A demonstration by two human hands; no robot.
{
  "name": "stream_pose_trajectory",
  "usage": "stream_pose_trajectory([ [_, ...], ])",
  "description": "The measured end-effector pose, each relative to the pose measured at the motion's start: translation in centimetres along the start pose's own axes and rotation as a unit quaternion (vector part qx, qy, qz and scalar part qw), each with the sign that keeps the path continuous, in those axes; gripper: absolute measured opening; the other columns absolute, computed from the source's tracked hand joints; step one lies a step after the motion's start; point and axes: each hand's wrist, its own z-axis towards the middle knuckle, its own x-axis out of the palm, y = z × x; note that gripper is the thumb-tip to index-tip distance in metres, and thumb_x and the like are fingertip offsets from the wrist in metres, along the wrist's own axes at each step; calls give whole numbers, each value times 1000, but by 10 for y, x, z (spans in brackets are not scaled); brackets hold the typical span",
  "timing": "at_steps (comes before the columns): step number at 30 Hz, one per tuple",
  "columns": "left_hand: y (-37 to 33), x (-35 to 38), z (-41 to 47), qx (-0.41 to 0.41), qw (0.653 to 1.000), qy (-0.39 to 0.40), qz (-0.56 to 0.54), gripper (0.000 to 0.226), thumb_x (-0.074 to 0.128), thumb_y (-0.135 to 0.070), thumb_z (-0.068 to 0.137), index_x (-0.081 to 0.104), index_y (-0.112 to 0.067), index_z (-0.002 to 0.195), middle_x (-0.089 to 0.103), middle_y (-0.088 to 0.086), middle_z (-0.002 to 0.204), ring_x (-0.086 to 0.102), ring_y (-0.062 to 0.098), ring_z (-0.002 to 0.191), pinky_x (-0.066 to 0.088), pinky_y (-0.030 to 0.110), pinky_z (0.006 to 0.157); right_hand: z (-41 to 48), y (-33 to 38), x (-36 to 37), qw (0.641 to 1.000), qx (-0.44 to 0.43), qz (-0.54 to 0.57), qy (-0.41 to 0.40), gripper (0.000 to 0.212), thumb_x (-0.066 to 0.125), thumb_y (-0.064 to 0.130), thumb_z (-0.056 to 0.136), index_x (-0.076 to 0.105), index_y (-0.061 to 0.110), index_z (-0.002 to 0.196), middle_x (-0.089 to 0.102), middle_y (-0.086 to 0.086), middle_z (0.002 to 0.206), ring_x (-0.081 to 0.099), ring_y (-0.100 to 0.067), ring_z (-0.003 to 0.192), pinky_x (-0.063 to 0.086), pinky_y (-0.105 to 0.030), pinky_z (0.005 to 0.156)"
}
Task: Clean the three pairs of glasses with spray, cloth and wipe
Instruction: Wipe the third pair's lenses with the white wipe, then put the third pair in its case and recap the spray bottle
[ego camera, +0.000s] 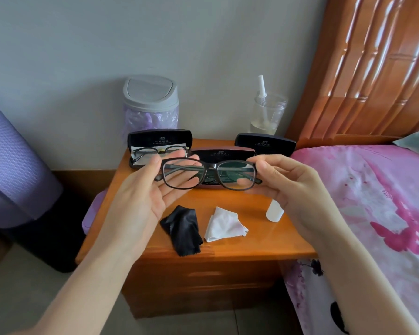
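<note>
I hold a pair of dark-framed glasses [209, 165] up over the wooden nightstand [240, 243], its temples folded behind the lenses. My left hand [153, 197] is palm up and touches the frame's left end with thumb and fingertips. My right hand [281, 182] pinches the frame's right end. Below lie a crumpled black cloth [183, 228] and a white wipe [224, 224]. A small white spray bottle [274, 211] lies under my right hand, partly hidden. A second pair of glasses [160, 150] rests in the open black case [159, 139] at back left.
An open reddish case [224, 153] stands behind the held glasses, and another open dark case [265, 142] at back right. A grey-lidded bin [151, 102] and a clear cup holding a white nozzle [267, 112] stand at the wall. A pink-sheeted bed [373, 201] borders the right side.
</note>
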Motion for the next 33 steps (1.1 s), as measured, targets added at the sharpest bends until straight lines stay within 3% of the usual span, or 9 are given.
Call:
stream_pose_trajectory([
  [7, 15, 10, 9, -8, 999, 15, 42, 37, 29, -21, 101, 59, -5, 118, 69, 15, 112, 67, 25, 104, 56, 30, 83, 9, 5, -26, 999, 28, -14, 14, 31, 61, 22, 80, 70, 2, 103, 75, -13, 96, 73, -26, 89, 59, -29, 78],
  [10, 24, 16, 17, -11, 992, 13, 128, 39, 29, -27, 101, 55, -9, 124, 69, 11, 113, 67, 20, 104, 55, 29, 88, 25, 3, -53, 999, 10, -10, -40, 25, 62, 21, 78, 70, 6, 95, 76, -11, 89, 73, -25, 87, 58, -28, 80],
  [13, 36, 23, 23, 15, 966, 13, 258, 35, 34, -26, 100, 57, -13, 123, 68, 0, 114, 67, 9, 102, 53, 22, 88, 50, -6, -96, 993, 1, -24, -118, 12, 60, 9, 87, 69, 4, 95, 75, -7, 81, 73, -21, 82, 59, -25, 77],
  [20, 69, 45, 30, -8, 920, 109, 377, 29, 53, -26, 93, 59, -26, 122, 63, -18, 119, 57, -9, 109, 43, 10, 94, 103, -46, -156, 965, 33, -100, -240, 12, 53, -4, 93, 63, -6, 99, 64, -16, 83, 69, -10, 60, 60, -24, 70],
  [22, 76, 49, 31, -14, 910, 122, 396, 32, 56, -26, 92, 58, -27, 123, 61, -20, 121, 55, -12, 109, 40, 1, 88, 114, -54, -153, 962, 32, -119, -244, 15, 52, -6, 93, 64, -8, 101, 63, -15, 85, 65, -14, 64, 59, -21, 66],
  [25, 86, 52, 34, -14, 901, 123, 417, 34, 57, -27, 91, 56, -32, 125, 59, -22, 122, 53, -11, 112, 42, 7, 93, 124, -59, -144, 961, 15, -138, -238, 16, 52, -7, 93, 65, -9, 102, 62, -17, 91, 62, -15, 71, 57, -16, 61],
  [29, 90, 52, 36, -16, 891, 137, 432, 38, 61, -27, 89, 53, -36, 125, 57, -25, 123, 51, -13, 113, 39, 0, 88, 133, -68, -135, 970, 36, -138, -197, 14, 52, -5, 93, 65, -8, 99, 64, -18, 87, 67, -14, 62, 58, -18, 63],
  [33, 94, 51, 36, -11, 875, 141, 464, 44, 63, -26, 87, 50, -39, 127, 54, -26, 127, 48, -11, 117, 38, 10, 98, 143, -84, -126, 968, 53, -165, -182, 14, 53, -3, 94, 66, -4, 97, 64, -24, 97, 68, -24, 73, 58, -19, 63],
])
